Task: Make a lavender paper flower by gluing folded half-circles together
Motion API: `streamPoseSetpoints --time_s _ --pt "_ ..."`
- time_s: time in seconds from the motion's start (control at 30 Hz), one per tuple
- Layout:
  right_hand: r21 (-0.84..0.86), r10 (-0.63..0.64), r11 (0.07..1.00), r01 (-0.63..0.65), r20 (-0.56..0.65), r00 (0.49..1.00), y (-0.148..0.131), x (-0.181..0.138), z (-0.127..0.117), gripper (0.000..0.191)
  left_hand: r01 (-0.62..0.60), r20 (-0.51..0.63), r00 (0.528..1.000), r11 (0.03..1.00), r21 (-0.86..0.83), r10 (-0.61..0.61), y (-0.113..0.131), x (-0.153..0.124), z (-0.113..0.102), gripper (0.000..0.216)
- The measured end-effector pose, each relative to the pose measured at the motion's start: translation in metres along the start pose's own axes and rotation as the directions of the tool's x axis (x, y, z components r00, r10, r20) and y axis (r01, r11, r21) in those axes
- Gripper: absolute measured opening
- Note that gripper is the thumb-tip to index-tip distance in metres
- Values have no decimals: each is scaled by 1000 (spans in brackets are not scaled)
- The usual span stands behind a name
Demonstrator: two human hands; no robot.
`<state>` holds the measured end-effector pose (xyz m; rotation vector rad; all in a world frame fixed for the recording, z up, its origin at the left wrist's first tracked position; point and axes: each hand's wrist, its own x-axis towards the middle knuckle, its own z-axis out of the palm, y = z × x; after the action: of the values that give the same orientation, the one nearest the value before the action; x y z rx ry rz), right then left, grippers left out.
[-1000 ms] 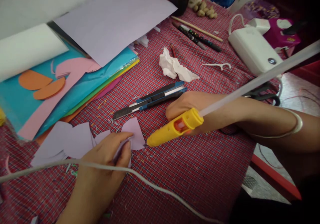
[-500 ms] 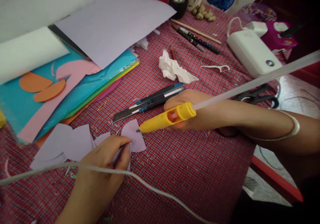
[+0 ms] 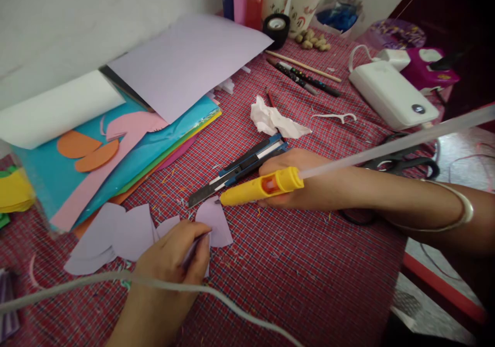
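Observation:
In my right hand is a yellow hot glue gun, with a long glue stick running out of its back. Its nozzle meets the upper part of a rounded purple paper piece on the table; whether it touches cannot be told. My left hand pinches a folded purple paper piece between thumb and fingers, right beside that rounded piece. Several more purple paper pieces lie left of my left hand. A utility knife rests just beyond the glue gun.
A white cord crosses in front of my left wrist. Black scissors lie behind my right forearm. Crumpled tissue, pens, a white power bank and coloured paper sheets with orange cutouts surround the work.
The camera view has tilted up and shifted left, so paper cups and bottles show at the back. Both hands keep their holds, the nozzle still at the rounded purple piece.

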<state>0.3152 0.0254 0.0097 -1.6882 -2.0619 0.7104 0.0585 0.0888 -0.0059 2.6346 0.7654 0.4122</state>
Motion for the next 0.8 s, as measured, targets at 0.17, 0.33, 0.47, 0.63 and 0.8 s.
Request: streamPoseSetpoints --time_s 0.17,0.33,0.47,0.63,0.8 --pt "27 13 1000 -14 46 999 3 -2 -3 20 21 -7 1000 1000 -3 -21 1 0 0 12" --pt "93 -32 996 14 188 982 -2 -1 -9 23 100 44 994 993 -62 -97 -3 -1 -2 12" --pt "15 83 996 -87 162 983 -8 2 -7 24 258 170 958 952 -166 -230 -12 -1 -10 12" --pt "-53 113 993 -105 156 981 -13 7 -3 20 458 229 884 850 -261 -406 -16 1 -15 23" --pt "-72 83 995 -69 222 972 -24 13 -6 23 474 243 874 845 -246 -420 -12 4 -15 24"
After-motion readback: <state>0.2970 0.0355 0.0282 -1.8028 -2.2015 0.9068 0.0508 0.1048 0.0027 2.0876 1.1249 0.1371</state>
